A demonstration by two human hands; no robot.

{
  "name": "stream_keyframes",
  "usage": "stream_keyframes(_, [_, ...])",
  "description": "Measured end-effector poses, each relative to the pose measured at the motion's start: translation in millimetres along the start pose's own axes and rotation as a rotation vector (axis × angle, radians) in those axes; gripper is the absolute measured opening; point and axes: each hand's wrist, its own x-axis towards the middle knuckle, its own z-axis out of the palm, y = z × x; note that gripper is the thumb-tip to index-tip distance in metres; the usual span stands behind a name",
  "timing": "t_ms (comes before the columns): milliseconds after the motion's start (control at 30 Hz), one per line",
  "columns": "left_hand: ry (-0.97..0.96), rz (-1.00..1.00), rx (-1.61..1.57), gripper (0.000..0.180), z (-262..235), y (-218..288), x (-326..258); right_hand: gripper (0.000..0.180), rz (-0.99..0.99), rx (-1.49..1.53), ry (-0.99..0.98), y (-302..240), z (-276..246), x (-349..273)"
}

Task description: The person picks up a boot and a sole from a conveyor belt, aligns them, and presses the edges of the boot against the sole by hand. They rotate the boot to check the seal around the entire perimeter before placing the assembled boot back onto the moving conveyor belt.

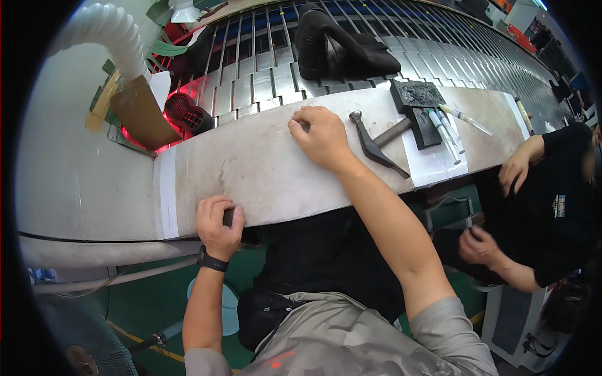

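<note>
Hammer [372, 146] beside right hand [320, 135], footwear [311, 50] beyond; left hand [217, 227] on table [269, 182] (both grips curled, contents unclear).

The hammer [370, 147] lay flat on the pale desk [257, 166], its dark head rounded at one end and tapered at the other, its greyish handle angled toward the far right.

Layout of the tabletop [269, 169]: left hand [218, 227] at the near edge, right hand [323, 139] toward the far edge. Right of the latter lies a hammer [371, 148]; farther right, syringe-like tools [446, 133] lie beside a block [425, 133], partly over a paper sheet [433, 170]. Behind, boots [370, 57] rest on a conveyor [266, 84].
</note>
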Motion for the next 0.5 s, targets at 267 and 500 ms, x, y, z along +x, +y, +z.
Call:
stream_keyframes(267, [-0.172,-0.251,-0.011,0.037,16,-48,68,0.022,0.036,0.025,-0.051,-5,-5,4])
stream_keyframes(500, [-0.333,-0.661,0.365,0.088,98,-155,188,0.022,0.027,0.093,0.076,4,4,4])
